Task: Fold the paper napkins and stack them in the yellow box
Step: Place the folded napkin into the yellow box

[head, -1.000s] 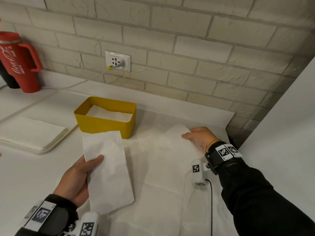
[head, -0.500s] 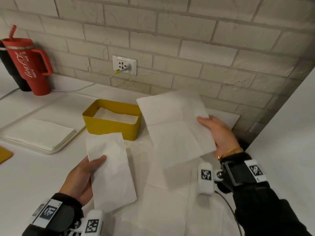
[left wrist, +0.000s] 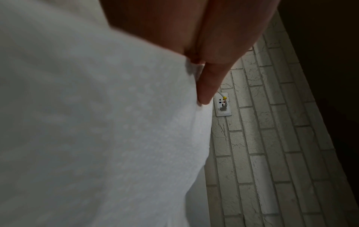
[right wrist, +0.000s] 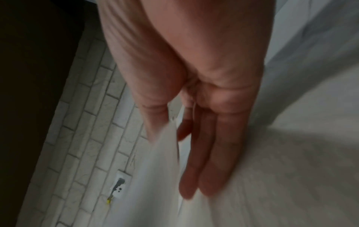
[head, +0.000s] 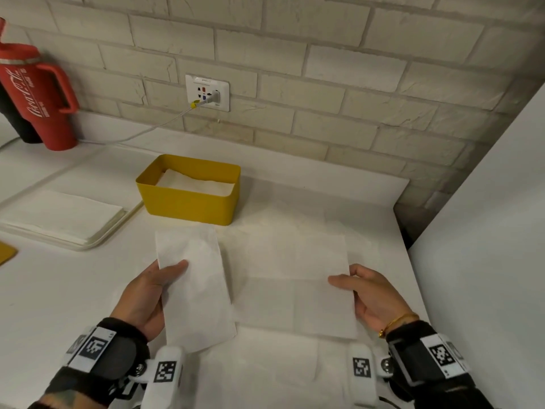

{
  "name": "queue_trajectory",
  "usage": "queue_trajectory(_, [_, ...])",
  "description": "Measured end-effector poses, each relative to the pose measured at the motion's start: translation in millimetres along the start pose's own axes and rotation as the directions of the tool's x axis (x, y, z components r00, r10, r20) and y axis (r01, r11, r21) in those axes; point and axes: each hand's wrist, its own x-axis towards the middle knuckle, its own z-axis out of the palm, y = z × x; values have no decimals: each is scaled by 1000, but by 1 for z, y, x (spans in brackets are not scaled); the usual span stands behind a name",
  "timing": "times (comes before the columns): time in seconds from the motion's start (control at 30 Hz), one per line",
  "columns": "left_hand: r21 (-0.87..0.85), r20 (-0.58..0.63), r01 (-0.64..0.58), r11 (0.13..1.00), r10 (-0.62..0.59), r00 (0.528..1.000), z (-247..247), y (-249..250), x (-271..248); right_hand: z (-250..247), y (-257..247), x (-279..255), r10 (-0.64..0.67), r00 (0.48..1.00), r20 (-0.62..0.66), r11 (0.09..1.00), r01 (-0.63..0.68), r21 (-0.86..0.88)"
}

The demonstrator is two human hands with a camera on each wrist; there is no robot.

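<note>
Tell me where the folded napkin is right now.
In the head view, the folded napkin is left of centre, held by the left hand, just in front of the yellow box.

Folded napkin (head: 194, 287): thin matt white paper, finely embossed with dots, faintly creased. Unfolded napkin (head: 298, 284): same soft matt paper. Yellow box (head: 188, 199): smooth plastic, satin sheen. Worktop (head: 59, 290): smooth matt white. Wall (head: 324, 84): rough, cracked pale brick. Red tumbler (head: 38, 98): glossy finish.
</note>
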Motion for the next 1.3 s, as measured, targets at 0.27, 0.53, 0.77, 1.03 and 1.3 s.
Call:
queue_trajectory(0.27, [5,15,8,1000,-8,1000,1,0,3,1,-40,49,62,998,8,982,-59,-177])
queue_trajectory(0.53, [-13,7,0,1000,0,1000,-8,4,3,23,-75,94,115,983,144,749,10,-663])
queue_trajectory(0.77, [-45,-5,-2,999,2,1000,-15,4,6,30,-92,96,174,970,172,311,112,-944])
queue_trajectory(1.03, [26,1,-5,1000,5,1000,-5,6,5,78,-90,95,24,941,338,71,336,-939])
queue_trajectory(1.3, [5,-15,-19,1000,19,1000,-9,7,2,74,-108,32,31,892,450,-71,451,-890])
